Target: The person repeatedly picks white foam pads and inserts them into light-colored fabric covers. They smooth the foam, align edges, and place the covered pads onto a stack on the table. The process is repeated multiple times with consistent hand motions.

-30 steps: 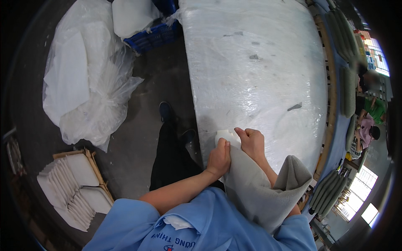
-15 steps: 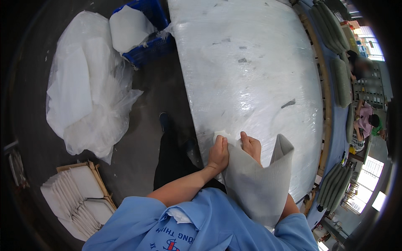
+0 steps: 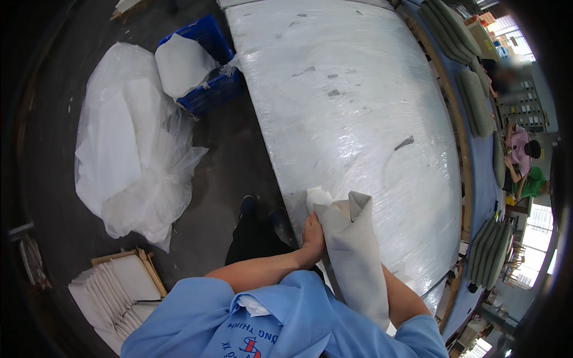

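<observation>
A grey fabric cover hangs in front of my body, its upper edge folded into a peak. White padding pokes out of the cover's upper left corner, over the plastic-wrapped surface. My left hand is closed on the cover's left edge, just below the padding. On the other side, my right forearm reaches up behind the fabric. Only a sliver of my right hand shows at the cover's top opening; its fingers are hidden by the cloth.
The broad plastic-wrapped surface stretches ahead. At left are a clear bag of white material, a blue crate and stacked pale cushions. Grey-green cushions lie on a blue-covered table at right, with people beyond.
The cover has swung left and narrowed, its folded peak moving toward the padding. My right hand, visible before, is now mostly behind the cloth. My left hand has slid slightly lower.
</observation>
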Available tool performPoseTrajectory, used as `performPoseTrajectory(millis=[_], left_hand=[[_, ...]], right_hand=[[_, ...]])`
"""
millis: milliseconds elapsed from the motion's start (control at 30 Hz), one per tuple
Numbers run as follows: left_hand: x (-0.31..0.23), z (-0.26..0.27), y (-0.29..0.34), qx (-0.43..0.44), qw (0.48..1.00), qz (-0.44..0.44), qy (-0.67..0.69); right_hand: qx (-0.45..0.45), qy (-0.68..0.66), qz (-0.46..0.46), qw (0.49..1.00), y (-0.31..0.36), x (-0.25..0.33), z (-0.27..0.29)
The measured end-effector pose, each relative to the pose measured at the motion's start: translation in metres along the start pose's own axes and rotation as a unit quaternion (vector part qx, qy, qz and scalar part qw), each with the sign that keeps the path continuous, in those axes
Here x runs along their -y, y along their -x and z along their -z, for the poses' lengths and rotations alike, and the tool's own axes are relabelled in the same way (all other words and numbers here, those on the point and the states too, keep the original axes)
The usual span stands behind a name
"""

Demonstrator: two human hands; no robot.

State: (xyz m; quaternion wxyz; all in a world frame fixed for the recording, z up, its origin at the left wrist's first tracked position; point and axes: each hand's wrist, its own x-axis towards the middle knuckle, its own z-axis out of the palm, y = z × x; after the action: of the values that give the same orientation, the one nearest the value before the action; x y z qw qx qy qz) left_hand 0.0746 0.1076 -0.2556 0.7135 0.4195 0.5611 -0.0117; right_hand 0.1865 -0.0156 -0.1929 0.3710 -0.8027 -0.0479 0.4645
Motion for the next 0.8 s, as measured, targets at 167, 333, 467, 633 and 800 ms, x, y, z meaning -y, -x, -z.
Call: performPoseTrajectory(millis=[167, 333, 467, 633, 800], left_hand=[[0.025, -0.004, -0.029, 0.05, 0.994, -0.051, -0.078], [0.008, -0.032, -0.025, -0.032, 0.997, -0.068, 0.012], [-0.022, -0.047, -0.004, -0.07, 0.995, -0.064, 0.012], [-0.016, -0.04, 0.014, -0.092, 0.994, 0.008, 0.05], [0.065, -0.047, 0.058, -0.028, 0.974, 0.089, 0.204]], right_hand=[[-0.043, 0.024, 0.012, 0.999, -0.003, -0.043, 0.009], [-0.045, 0.028, 0.014, 0.999, -0.016, -0.038, 0.012], [-0.037, 0.036, 0.029, 0.998, -0.015, -0.043, 0.013], [-0.02, 0.038, 0.041, 0.998, 0.006, -0.053, 0.014], [0.012, 0.018, 0.017, 1.0, 0.046, -0.074, 0.028]])
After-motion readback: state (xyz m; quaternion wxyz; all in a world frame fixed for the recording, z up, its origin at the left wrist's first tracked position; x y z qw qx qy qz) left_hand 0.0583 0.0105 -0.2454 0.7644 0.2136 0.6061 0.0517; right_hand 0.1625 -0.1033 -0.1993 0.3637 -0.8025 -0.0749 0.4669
